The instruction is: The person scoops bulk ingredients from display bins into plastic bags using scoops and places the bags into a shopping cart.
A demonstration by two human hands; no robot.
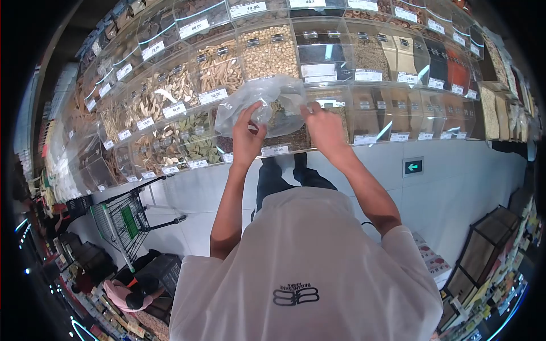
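Note:
A clear plastic bag [230, 111] is spread over the lower row of the bulk bins, and greenish dried goods show through its right half. My left hand [247, 139] has its curved fingers and thumb on a bunched part of the bag. At the bag's right edge, my right hand [327, 128] is closed, pinching the plastic. Below the bag, a bin of dark dried goods [293, 141] carries a price label [275, 150]. A bin of dried green leaves [199, 139] stands to the left of my left hand.
Rows of clear bins hold pale round kernels [267, 51], sliced dried roots [219, 68] and red powder [458, 68]. A shopping cart [122, 221] stands at left on the tiled floor [210, 193]. Near it is a person in pink [122, 295]. A floor sign [413, 166] shows a green arrow.

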